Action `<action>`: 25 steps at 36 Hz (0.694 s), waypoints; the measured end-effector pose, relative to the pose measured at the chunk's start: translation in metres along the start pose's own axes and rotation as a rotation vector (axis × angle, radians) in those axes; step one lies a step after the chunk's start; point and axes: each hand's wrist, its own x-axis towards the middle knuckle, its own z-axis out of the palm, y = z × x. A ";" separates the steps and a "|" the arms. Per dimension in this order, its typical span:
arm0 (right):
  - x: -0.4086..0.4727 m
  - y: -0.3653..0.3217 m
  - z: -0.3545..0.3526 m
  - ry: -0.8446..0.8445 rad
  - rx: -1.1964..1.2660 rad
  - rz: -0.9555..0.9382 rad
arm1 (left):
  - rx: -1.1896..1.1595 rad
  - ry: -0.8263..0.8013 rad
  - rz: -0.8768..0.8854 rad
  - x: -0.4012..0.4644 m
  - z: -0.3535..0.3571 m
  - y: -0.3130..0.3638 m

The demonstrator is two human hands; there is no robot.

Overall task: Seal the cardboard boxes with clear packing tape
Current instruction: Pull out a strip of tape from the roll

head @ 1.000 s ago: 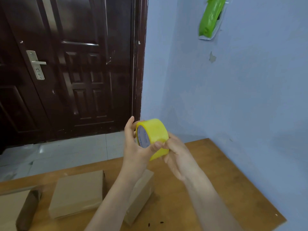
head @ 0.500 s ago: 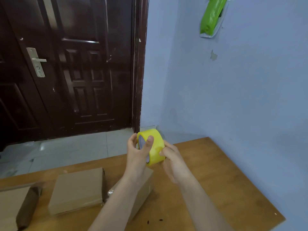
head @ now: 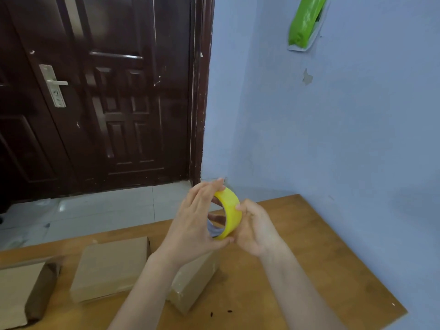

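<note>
A yellow-tinted roll of packing tape (head: 229, 210) is held up above the wooden table (head: 309, 253). My left hand (head: 197, 225) grips the roll from its left, fingertips on its top rim and thumb under its bottom edge. My right hand (head: 256, 225) touches the roll's outer band from the right with curled fingers. Below my hands lie three cardboard boxes: a taped box (head: 195, 279) under my left forearm, a closed flat box (head: 109, 267) to its left, and an open-flapped box (head: 21, 294) at the left edge.
A dark wooden door (head: 107, 91) with a metal handle (head: 53, 84) stands behind the table across a tiled floor (head: 95, 210). A blue wall (head: 333, 127) runs along the table's right side, with a green bag (head: 304, 20) hanging high on it.
The roll has turned in my hands, its hollow core now facing left toward my left palm. Both hands have sunk a little lower toward the table.
</note>
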 end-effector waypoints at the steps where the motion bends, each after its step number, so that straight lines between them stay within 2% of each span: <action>1: 0.000 0.000 0.000 0.000 0.002 0.009 | 0.004 0.002 0.003 -0.001 0.001 0.000; 12: 0.000 0.009 -0.009 0.010 -0.121 -0.166 | -0.258 0.074 -0.124 -0.004 0.013 -0.001; 17: -0.001 0.012 -0.012 0.002 -0.158 -0.303 | -0.716 0.077 -0.337 -0.003 0.023 0.003; 19: 0.000 0.011 -0.010 0.008 -0.230 -0.372 | -0.832 0.067 -0.394 -0.003 0.023 0.005; 22: 0.000 0.010 -0.010 0.007 -0.277 -0.387 | -0.839 0.060 -0.421 -0.004 0.023 0.004; 25: 0.000 0.012 -0.018 0.004 -0.254 -0.364 | -0.731 0.086 -0.416 -0.007 0.026 0.001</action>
